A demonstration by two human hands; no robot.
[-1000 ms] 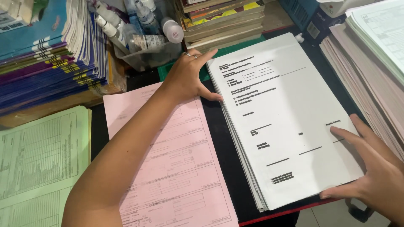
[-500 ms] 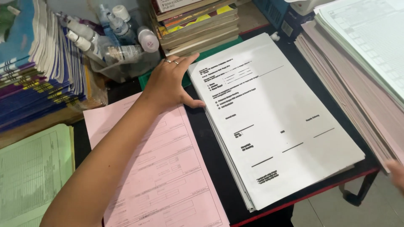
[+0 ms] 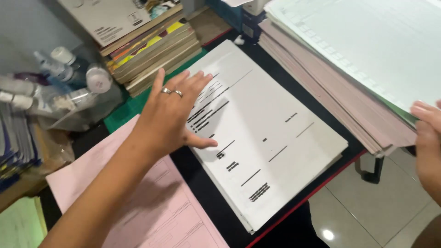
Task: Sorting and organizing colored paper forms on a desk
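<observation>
My left hand (image 3: 172, 112), with two rings on it, lies flat with fingers spread on the upper left part of a white stack of printed sheets (image 3: 280, 138) on the dark table. My right hand (image 3: 427, 142) is at the right edge of view, its fingers touching the near edge of a tall pile of pale green and pink paper (image 3: 349, 59). Whether it grips any sheets I cannot tell. A pink form sheet (image 3: 151, 206) lies under my left forearm.
A pile of books (image 3: 147, 41) stands behind the white stack. A clear tub of small bottles (image 3: 69, 92) sits at the left, beside stacked booklets (image 3: 14, 147). A green sheet (image 3: 20, 225) shows at bottom left. The table's red front edge (image 3: 317, 188) borders tiled floor (image 3: 381, 211).
The view has swung right. My left hand slid from the white stack's left edge onto its top. My right hand left the stack's near corner and rose to the tall pile's edge.
</observation>
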